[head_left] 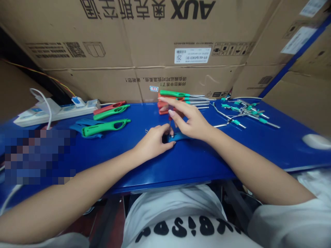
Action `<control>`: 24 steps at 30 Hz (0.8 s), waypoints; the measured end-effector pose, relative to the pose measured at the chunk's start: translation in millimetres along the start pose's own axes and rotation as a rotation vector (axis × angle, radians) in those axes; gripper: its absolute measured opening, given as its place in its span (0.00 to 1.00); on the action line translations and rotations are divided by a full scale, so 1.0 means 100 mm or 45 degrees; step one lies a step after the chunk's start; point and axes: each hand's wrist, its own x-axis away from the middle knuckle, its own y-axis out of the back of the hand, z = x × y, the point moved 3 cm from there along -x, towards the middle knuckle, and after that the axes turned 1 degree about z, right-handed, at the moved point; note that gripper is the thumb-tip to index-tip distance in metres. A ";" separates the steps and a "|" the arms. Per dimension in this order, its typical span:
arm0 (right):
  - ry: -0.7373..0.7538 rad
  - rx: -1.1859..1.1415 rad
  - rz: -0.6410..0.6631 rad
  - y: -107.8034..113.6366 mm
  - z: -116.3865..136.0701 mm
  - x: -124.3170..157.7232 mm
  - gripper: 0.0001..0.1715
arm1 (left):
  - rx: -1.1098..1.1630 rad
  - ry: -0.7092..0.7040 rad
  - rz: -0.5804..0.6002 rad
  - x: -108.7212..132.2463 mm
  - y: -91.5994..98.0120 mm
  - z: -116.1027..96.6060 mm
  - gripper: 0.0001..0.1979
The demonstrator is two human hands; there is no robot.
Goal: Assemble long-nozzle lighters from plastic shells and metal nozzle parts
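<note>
My left hand (pixel 156 142) is closed on the end of a blue plastic handle (pixel 181 136) that lies on the blue table. Above it, my right hand (pixel 188 119) holds a small screwdriver (pixel 170 125) upright, its handle between the fingers. The tip of the screwdriver points down at the blue handle, close to my left fingertips. Small metal screws (pixel 147 131) lie just behind my left hand. My fingers partly hide the screwdriver's handle and the blue handle's end.
Green handles (pixel 106 127) and a red one (pixel 110 107) lie left, near a power strip (pixel 59 113). Assembled pieces (pixel 174 93) are stacked behind my hands. Metal rods with green parts (pixel 239 122) lie right. A cardboard box (pixel 144 44) stands behind the table.
</note>
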 end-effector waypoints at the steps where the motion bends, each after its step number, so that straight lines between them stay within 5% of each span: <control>1: -0.016 -0.055 0.024 -0.01 0.00 0.00 0.25 | 0.006 0.002 -0.001 0.00 0.00 0.00 0.09; 7: -0.020 0.168 -0.121 0.03 -0.01 0.01 0.21 | -0.025 -0.014 0.013 0.00 0.00 0.00 0.07; 13: -0.065 -0.065 0.031 -0.02 -0.03 0.01 0.26 | 0.018 -0.018 0.011 0.00 0.00 0.00 0.06; 18: 0.005 0.175 -0.145 0.06 -0.02 0.01 0.19 | -0.031 -0.014 0.016 0.00 -0.01 0.01 0.07; 24: -0.013 -0.143 0.083 -0.01 -0.01 -0.01 0.24 | -0.014 -0.003 0.008 0.00 -0.01 0.02 0.08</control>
